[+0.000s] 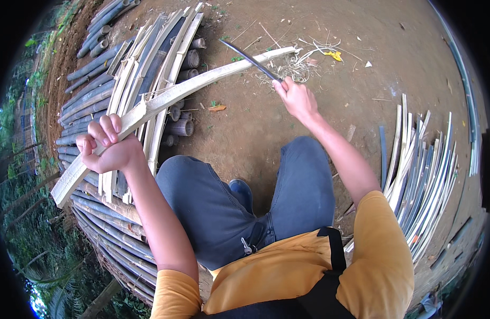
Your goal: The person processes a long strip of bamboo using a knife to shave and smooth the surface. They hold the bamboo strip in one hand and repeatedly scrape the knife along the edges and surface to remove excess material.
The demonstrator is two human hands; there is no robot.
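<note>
My left hand (109, 146) grips a long pale split bamboo strip (202, 82) near its near end, holding it slanted up across the ground toward the far right. My right hand (295, 98) is closed on the handle of a long dark knife (250, 59), whose blade lies across the strip close to its far end. Thin shavings (292, 66) lie on the dirt beneath the strip's tip. My knees in blue trousers (245, 202) are bent below the strip.
A pile of bamboo poles and split strips (112, 80) lies to the left and runs down past my left arm. More split slats (420, 181) are stacked on the right. Brown dirt ground (361, 48) lies ahead, with a yellow scrap (334, 54).
</note>
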